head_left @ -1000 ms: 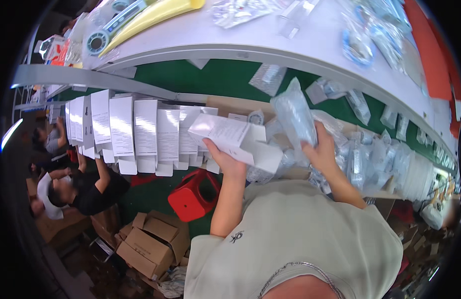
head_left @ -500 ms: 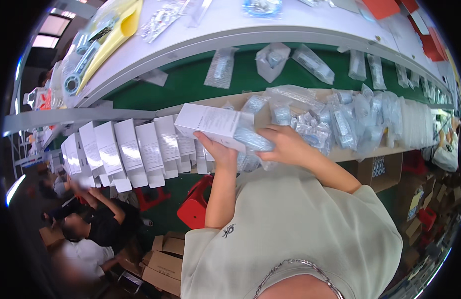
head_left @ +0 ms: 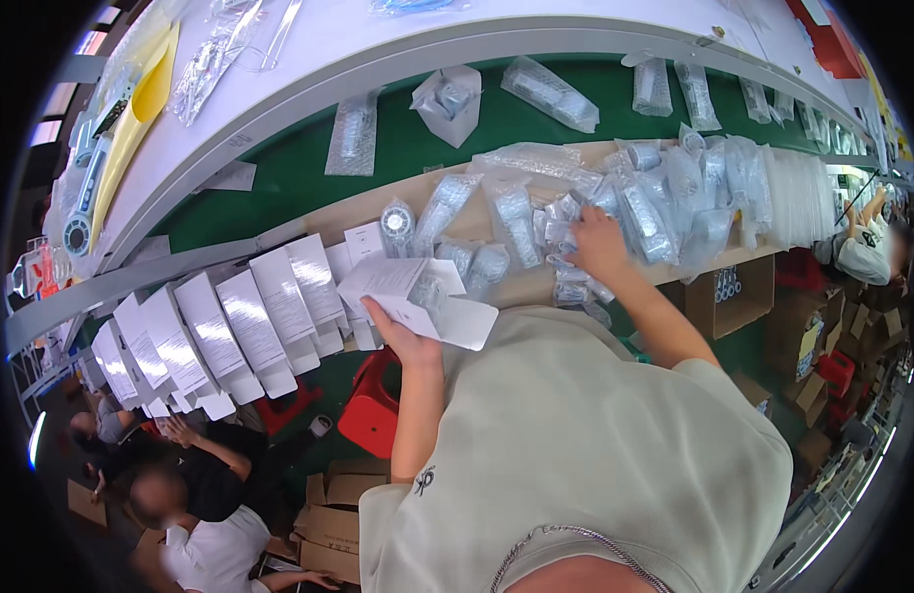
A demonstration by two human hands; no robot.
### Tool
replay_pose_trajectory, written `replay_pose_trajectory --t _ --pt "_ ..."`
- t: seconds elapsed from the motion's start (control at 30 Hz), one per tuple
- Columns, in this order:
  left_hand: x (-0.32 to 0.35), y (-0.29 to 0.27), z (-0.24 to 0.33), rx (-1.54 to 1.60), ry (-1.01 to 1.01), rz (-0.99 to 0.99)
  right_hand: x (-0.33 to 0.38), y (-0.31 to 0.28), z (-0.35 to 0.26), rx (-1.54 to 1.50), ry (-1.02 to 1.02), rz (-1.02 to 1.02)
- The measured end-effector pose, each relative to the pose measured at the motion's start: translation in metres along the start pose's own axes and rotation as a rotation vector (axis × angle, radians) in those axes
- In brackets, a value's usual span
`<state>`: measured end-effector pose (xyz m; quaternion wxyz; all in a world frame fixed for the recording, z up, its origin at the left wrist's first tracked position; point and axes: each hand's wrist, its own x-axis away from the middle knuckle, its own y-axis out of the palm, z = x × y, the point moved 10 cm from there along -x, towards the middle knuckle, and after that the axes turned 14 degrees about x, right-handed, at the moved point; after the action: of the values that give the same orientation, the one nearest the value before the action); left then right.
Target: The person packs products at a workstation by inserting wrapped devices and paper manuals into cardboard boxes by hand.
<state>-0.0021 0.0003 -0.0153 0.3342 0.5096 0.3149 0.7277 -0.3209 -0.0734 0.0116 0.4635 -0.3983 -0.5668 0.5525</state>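
My left hand (head_left: 411, 341) grips a white cardboard box (head_left: 383, 284) from below, in front of my chest. The box lies tilted with its end flaps open toward the right, and a bubble-wrapped piece (head_left: 430, 294) shows inside its mouth. To the right, my right hand (head_left: 601, 244) reaches onto a heap of small clear packets (head_left: 558, 222) on the bench. Its fingers are apart and touch the packets; nothing can be made out between them. Larger bubble-wrapped items (head_left: 643, 219) lie just beyond that hand.
Several white boxes (head_left: 249, 321) stand in a leaning row at the left. A raised white shelf (head_left: 457, 49) runs along the far side. Below are a red stool (head_left: 370, 405), an open carton (head_left: 739, 296) and brown cardboard (head_left: 333, 514). Other people (head_left: 215, 544) sit at lower left.
The bubble-wrapped piece has gone into the box, and my right hand has let it go and moved right to the small packets. My left hand has shifted slightly left and lower with the box.
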Motion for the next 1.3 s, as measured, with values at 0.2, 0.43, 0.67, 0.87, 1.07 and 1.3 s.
replay_pose_trajectory --t 0.2,0.43,0.67,0.87,1.07,1.3 --pt "-0.014 0.016 0.001 -0.024 0.036 0.006 0.001 0.008 0.008 -0.137 -0.082 -0.18" --pt "-0.024 0.042 -0.01 -0.052 0.094 -0.063 -0.028 -0.113 -0.072 -0.724 -0.105 -0.007" --pt "-0.018 0.056 -0.029 -0.089 0.082 -0.171 -0.048 -0.064 -0.162 -1.363 -0.194 -0.459" --pt "-0.026 0.029 -0.053 -0.196 0.036 -0.241 -0.031 -0.06 -0.163 -2.071 0.104 -0.59" --pt "-0.024 0.017 -0.081 -0.82 -0.381 -0.351 -0.064 -0.099 -0.027 -0.886 0.062 0.045" --pt "-0.164 0.111 0.081 -1.572 0.903 -0.124 -0.209 -0.115 0.041 0.35 0.007 0.485"
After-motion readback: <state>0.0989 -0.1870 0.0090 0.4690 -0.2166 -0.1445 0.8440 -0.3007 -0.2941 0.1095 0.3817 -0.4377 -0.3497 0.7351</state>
